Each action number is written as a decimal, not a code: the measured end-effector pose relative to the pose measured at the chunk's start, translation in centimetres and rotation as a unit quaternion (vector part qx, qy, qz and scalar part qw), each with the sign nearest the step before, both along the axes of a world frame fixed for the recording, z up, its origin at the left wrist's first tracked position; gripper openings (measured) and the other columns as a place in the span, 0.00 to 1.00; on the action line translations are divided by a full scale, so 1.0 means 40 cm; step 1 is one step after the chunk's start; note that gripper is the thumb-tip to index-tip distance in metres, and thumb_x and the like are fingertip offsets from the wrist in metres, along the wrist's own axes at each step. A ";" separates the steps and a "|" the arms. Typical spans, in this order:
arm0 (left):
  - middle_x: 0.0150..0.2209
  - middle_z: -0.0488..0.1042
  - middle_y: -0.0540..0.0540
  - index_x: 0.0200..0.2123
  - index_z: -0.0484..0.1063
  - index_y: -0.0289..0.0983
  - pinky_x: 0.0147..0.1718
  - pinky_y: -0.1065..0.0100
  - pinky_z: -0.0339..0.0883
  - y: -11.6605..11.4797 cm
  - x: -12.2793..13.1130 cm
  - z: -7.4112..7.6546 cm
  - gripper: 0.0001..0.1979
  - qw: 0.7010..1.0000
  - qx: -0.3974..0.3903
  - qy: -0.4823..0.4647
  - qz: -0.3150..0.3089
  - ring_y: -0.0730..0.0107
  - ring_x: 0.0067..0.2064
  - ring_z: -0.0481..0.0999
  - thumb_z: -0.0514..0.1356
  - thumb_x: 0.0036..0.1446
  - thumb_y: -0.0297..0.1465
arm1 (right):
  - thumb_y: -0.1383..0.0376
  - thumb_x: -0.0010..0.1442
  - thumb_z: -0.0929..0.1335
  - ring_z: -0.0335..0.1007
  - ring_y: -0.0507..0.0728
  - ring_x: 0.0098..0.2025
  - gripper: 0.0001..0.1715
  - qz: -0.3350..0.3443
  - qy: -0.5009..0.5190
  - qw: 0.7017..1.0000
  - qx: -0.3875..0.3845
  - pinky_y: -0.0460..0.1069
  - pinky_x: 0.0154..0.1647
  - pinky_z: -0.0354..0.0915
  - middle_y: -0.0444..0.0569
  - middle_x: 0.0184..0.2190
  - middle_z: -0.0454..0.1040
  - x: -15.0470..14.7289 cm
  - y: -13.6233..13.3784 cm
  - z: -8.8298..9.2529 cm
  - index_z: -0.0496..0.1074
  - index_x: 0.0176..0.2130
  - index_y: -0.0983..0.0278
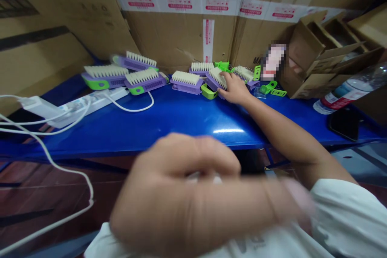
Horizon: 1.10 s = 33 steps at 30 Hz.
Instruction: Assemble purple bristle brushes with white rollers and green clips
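Right hand | fingers closed on a purple bristle brush | brush lies among similar brushes on the blue worktop | we judge it light and stiff, best held by its plastic back | left hand blurred, its fingers we cannot make out

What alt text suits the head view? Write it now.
A right hand rests on a purple-and-green brush with white bristles, among similar brushes on a blue table. Taped cardboard boxes stand behind, and a blurred left arm crosses the foreground.
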<state>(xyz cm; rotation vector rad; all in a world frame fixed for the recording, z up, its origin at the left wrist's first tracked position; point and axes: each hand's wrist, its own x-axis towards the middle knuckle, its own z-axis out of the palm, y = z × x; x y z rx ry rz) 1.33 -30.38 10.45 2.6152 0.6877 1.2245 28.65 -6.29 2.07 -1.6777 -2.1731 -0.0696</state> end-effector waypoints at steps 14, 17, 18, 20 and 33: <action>0.38 0.82 0.42 0.30 0.79 0.40 0.43 0.53 0.78 0.717 0.059 -0.124 0.21 0.959 0.057 0.129 0.247 0.53 0.42 0.84 0.64 0.74 0.47 | 0.55 0.68 0.69 0.71 0.83 0.70 0.45 -0.015 0.003 1.000 -0.008 0.77 0.70 0.68 0.73 0.71 0.73 -0.015 -0.019 0.013 0.64 0.77 0.70; 0.51 0.86 0.40 0.46 0.86 0.41 0.49 0.53 0.79 0.737 0.039 -0.195 0.17 0.964 0.045 0.171 0.196 0.50 0.51 0.87 0.57 0.75 0.38 | 0.55 0.69 0.68 0.70 0.83 0.71 0.46 -0.011 -0.002 1.000 -0.012 0.77 0.71 0.67 0.73 0.72 0.73 -0.011 -0.011 0.005 0.63 0.78 0.70; 0.55 0.86 0.41 0.52 0.86 0.42 0.53 0.53 0.80 0.736 0.034 -0.208 0.18 0.969 0.041 0.174 0.169 0.50 0.56 0.86 0.55 0.73 0.33 | 0.55 0.69 0.68 0.70 0.83 0.71 0.46 -0.007 -0.003 1.000 -0.008 0.76 0.71 0.66 0.74 0.72 0.73 -0.009 -0.007 0.001 0.63 0.78 0.71; 0.60 0.84 0.42 0.57 0.85 0.43 0.61 0.51 0.78 0.733 0.027 -0.220 0.24 0.977 0.029 0.165 0.132 0.50 0.62 0.84 0.54 0.67 0.26 | 0.57 0.68 0.68 0.70 0.82 0.72 0.46 0.006 0.002 1.000 0.008 0.75 0.73 0.66 0.74 0.72 0.73 -0.004 0.002 -0.008 0.63 0.77 0.72; 0.66 0.79 0.36 0.59 0.79 0.40 0.72 0.44 0.72 0.714 0.036 -0.217 0.23 0.982 -0.031 0.149 0.113 0.43 0.69 0.78 0.67 0.61 0.36 | 0.60 0.57 0.74 0.74 0.79 0.68 0.53 0.067 0.079 0.992 0.074 0.74 0.72 0.67 0.67 0.73 0.76 0.016 0.024 -0.024 0.63 0.76 0.65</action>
